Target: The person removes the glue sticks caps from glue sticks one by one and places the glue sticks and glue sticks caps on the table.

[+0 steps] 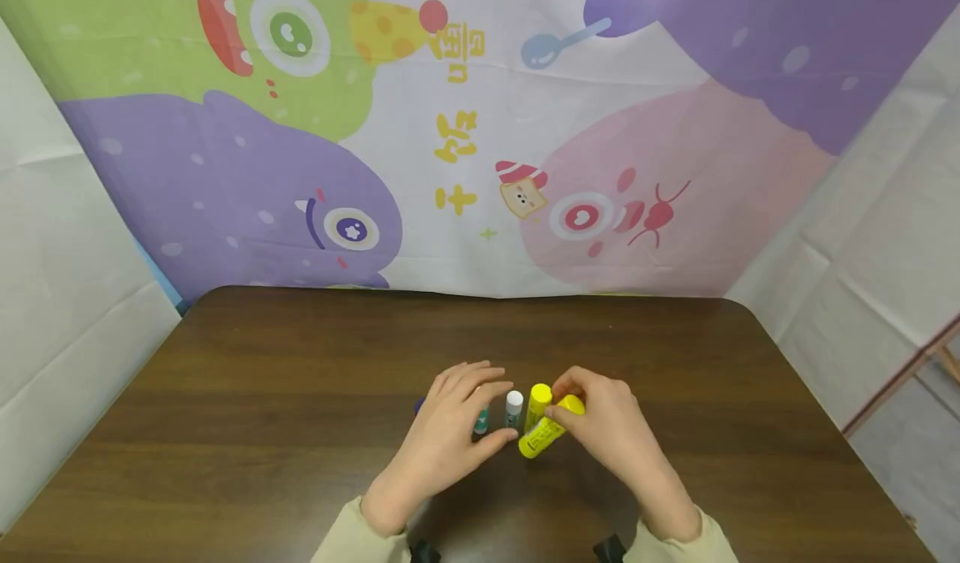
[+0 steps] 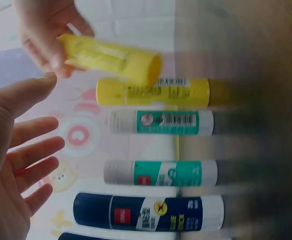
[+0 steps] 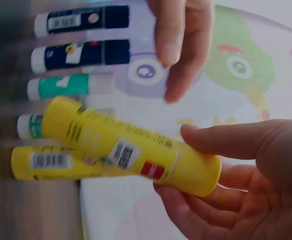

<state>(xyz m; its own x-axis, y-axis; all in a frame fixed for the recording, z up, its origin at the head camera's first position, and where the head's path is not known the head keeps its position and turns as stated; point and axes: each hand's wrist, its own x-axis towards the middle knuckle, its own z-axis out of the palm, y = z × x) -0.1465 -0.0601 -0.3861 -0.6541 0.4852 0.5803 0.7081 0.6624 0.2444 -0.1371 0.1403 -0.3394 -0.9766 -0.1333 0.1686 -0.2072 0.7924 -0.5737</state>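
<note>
My right hand [image 1: 611,421] pinches a yellow glue stick [image 3: 131,145] by its cap end, tilted, its base over the table. Right beside it a second yellow glue stick [image 1: 537,403] stands upright. To its left stand two green glue sticks with whitish caps, one [image 1: 513,409] in plain sight and the other [image 1: 481,421] partly behind my left hand [image 1: 450,429]. Two dark blue glue sticks, one nearer [image 2: 148,212] and one at the end [image 3: 81,21], finish the row, mostly hidden in the head view. With fingers spread, my left hand hovers around the green ones, holding nothing.
The row stands on a dark brown wooden table [image 1: 300,463]. Behind its far edge hangs a cloth [image 1: 465,254] printed with cartoon monsters. White cloth panels [image 1: 67,296] flank both sides.
</note>
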